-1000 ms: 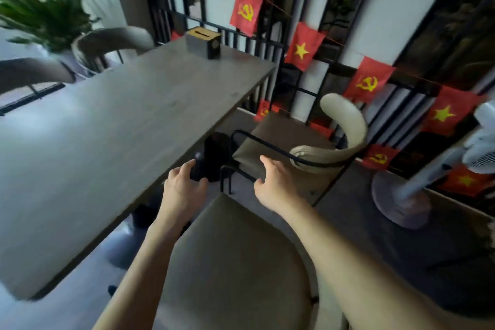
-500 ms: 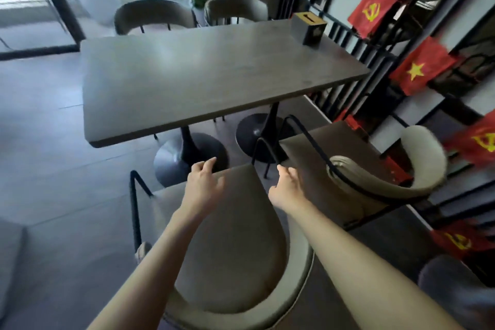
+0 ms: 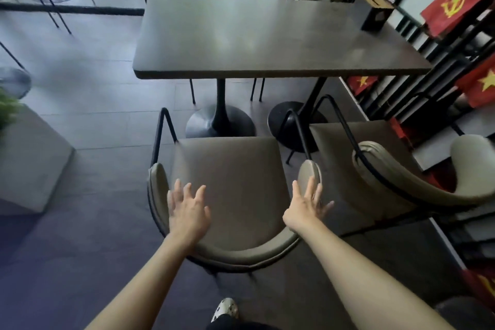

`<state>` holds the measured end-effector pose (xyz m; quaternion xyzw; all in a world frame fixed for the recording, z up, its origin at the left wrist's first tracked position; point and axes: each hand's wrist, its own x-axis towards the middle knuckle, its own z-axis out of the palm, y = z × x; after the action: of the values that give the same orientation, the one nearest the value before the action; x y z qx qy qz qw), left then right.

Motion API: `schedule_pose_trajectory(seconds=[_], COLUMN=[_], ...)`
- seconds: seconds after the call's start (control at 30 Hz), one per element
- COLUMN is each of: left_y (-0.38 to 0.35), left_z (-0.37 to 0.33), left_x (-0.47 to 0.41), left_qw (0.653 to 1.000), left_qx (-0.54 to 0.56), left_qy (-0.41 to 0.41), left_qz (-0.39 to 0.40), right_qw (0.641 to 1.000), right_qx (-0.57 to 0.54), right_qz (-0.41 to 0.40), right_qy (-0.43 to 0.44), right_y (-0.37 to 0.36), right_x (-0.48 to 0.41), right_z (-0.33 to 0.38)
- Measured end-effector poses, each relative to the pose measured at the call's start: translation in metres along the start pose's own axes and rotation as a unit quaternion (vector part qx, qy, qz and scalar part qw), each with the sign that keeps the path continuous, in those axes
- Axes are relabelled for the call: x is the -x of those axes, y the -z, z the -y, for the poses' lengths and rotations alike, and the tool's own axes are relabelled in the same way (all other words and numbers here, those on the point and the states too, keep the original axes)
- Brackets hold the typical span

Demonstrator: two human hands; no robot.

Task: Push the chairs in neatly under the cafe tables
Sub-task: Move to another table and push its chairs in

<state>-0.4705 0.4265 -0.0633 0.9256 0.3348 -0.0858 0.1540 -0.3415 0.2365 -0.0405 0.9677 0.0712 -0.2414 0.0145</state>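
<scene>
Both hands lifted — second chair point(image 3: 396, 169) crowds right.

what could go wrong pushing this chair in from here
1. The near chair sits square to the table's left pedestal base; pushed straight in, its front legs may hit it.
2. The second chair stands close on the right, angled; the armrests may catch.
3. Both hands, left and right, are open and appear not to grip the backrest, so a push may skew the chair.
</scene>
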Motion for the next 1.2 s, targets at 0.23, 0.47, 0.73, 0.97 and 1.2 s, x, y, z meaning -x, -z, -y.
schedule_pose_trajectory(seconds=[0.23, 0.47, 0.73, 0.97, 1.2], left_y=[-0.02, -0.023, -0.02, -0.021, -0.019], left_z=[0.006, -0.004, -0.013, -0.035, -0.05], left_x=[0.019, 0.011, -0.007, -0.029, -0.04], left_qw=[0.994, 0.953, 0.952, 0.956, 0.958], left_qx=[-0.002, 0.134, 0.108, 0.093, 0.093], left_qy=[0.104, 0.258, 0.272, 0.259, 0.259], left_qz=[-0.027, -0.086, -0.091, -0.1, -0.082], right_qw=[0.999, 0.961, 0.958, 0.956, 0.96], right_qx=[-0.029, -0.244, -0.258, -0.264, -0.245], right_qz=[-0.024, -0.105, -0.108, -0.115, -0.125], right_qy=[-0.008, -0.072, -0.057, -0.055, -0.053], right_y=[-0.037, -0.042, -0.033, -0.017, -0.01], right_x=[0.004, -0.019, -0.033, -0.063, -0.079], right_z=[-0.006, -0.013, -0.016, -0.021, -0.028])
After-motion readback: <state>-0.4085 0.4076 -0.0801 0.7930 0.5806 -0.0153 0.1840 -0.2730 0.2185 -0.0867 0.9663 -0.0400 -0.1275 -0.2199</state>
